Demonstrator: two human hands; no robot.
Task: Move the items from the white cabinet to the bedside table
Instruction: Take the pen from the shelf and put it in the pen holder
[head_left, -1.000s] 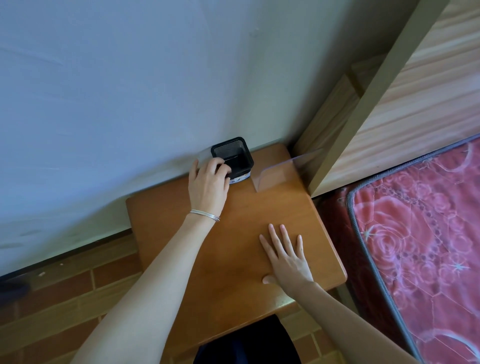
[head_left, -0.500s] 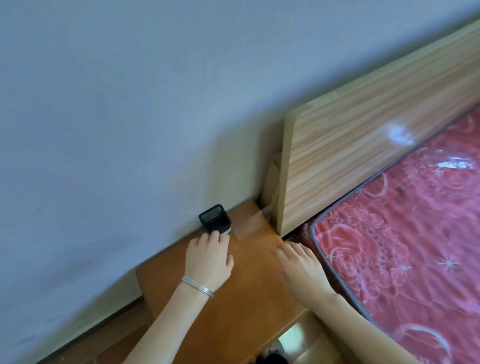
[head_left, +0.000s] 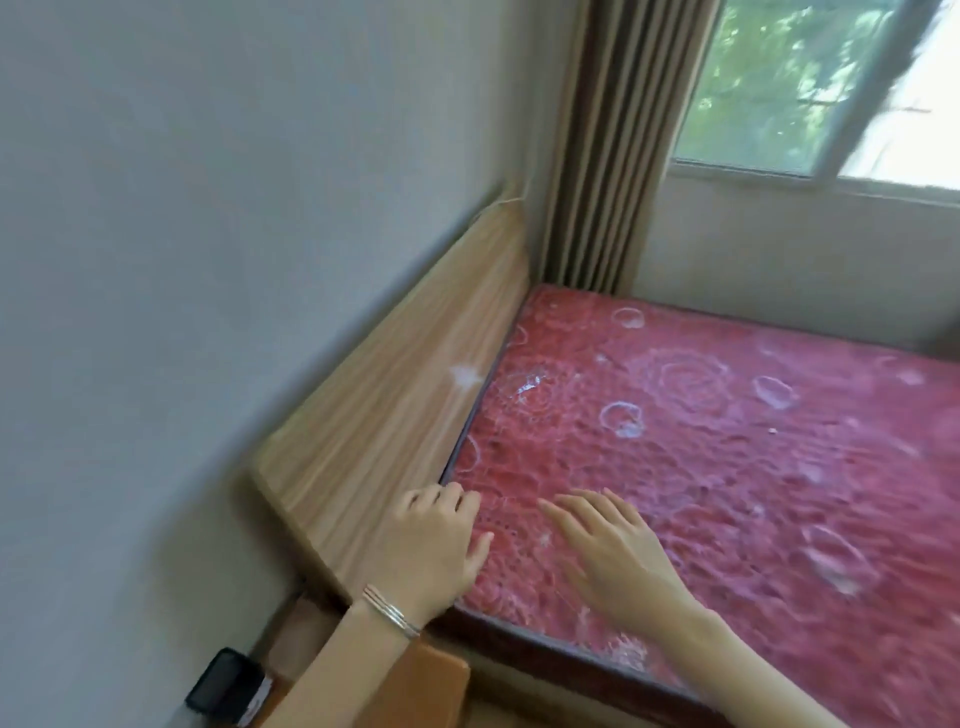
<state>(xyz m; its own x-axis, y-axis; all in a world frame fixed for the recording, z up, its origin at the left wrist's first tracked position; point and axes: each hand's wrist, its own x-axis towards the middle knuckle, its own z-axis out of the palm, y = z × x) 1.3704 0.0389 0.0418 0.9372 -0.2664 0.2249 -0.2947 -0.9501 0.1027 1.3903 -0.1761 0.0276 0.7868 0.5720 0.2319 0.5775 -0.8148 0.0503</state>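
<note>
Head view: a pale grey wall (head_left: 182, 260) fills the left half of the frame, and a light wooden headboard (head_left: 395, 405) runs along it from the lower centre up toward a brown pleated curtain (head_left: 597, 156) at the top. A window (head_left: 805, 78) with green foliage behind it sits in the upper right. A red patterned mattress (head_left: 727, 441) covers the right and centre, its edge meeting the foot of the headboard.

At the bottom left, the black mesh box (head_left: 228, 686) stands on the orange wooden tabletop (head_left: 436, 686), close to the wall. The left forearm crosses just to its right and hides most of the tabletop.

The left hand (head_left: 431, 556) is in the lower centre, in front of the near end of the headboard, fingers loosely curled and holding nothing; thin silver bangles (head_left: 392, 617) circle its wrist. The right hand (head_left: 613, 556) is just right of it, over the mattress, palm down, fingers straight and slightly spread, empty. Whether it touches the mattress cannot be told
</note>
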